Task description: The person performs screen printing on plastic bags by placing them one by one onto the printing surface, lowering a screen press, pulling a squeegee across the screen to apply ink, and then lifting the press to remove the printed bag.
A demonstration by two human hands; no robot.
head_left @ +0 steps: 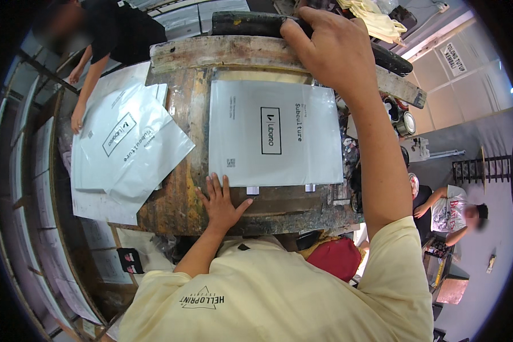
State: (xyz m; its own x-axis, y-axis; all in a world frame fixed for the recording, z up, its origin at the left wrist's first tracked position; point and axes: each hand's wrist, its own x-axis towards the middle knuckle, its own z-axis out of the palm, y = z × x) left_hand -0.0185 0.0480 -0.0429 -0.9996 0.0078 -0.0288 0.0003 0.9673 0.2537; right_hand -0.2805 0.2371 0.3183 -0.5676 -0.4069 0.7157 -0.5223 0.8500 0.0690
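A white printed plastic bag (245,137) lies flat on the paint-stained wooden worktable (182,199). My left hand (222,205) has its fingers spread, the tips at the bag's near left corner. At the far side, my right hand (336,51) curls over a dark, ink-stained bar (251,24) that runs along a worn wooden beam (211,52). Its fingertips are partly hidden behind the bar. Two small white tabs (252,190) show under the bag's near edge.
Printed white bags (134,137) lie overlapping on the left, where a co-worker's hand (78,121) touches them. Shelves (45,188) line the far left. Tins (406,122) stand at the table's right side. Another person (453,211) is farther right.
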